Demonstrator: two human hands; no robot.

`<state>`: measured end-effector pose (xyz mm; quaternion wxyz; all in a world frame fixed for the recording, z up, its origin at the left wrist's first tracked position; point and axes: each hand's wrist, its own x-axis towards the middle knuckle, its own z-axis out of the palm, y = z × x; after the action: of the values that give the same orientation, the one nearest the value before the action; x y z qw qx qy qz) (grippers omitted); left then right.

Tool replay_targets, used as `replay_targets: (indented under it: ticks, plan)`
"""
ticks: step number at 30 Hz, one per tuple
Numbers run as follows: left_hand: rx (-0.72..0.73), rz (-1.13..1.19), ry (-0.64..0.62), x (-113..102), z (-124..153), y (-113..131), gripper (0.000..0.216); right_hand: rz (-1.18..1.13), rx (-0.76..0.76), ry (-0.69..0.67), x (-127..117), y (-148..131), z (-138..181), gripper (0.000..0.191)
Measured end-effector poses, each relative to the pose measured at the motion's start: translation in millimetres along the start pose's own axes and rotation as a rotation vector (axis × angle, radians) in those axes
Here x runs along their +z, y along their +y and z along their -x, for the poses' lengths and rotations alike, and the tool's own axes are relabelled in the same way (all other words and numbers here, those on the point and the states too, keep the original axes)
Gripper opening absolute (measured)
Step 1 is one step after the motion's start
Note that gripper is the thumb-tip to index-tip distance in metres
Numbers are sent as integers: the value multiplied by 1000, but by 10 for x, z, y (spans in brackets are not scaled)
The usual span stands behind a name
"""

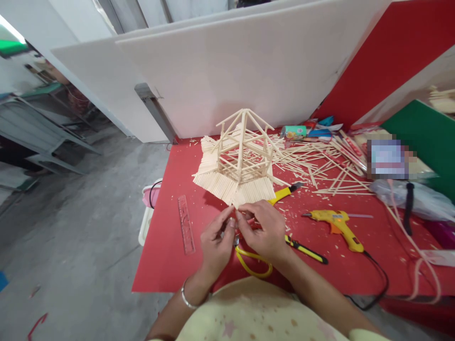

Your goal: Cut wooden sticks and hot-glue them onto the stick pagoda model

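A small house frame of pale wooden sticks [239, 163] stands on the red table [170, 265], with fan-shaped stick panels spread round its base. My left hand [216, 241] and my right hand [265, 229] meet just in front of its near corner. Both hands have their fingers pinched together at one spot, on something small that I cannot make out. A silver bracelet sits on my left wrist. Yellow-handled scissors [253, 265] lie under my hands.
A yellow glue gun [337, 225] with a black cord lies to the right. A yellow utility knife [284, 192], a black-and-yellow tool [307, 251] and a clear ruler [186, 231] lie near. Loose sticks [330, 166] litter the back right. White boards [249, 71] stand behind.
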<state>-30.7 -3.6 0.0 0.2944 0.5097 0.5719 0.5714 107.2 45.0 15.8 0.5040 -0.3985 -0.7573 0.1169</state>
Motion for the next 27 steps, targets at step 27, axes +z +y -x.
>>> replay_targets:
  ticks: [27]
  plan:
    - [-295,494,-152,90,122,-214,52,4,-33,3,35,39,30,26]
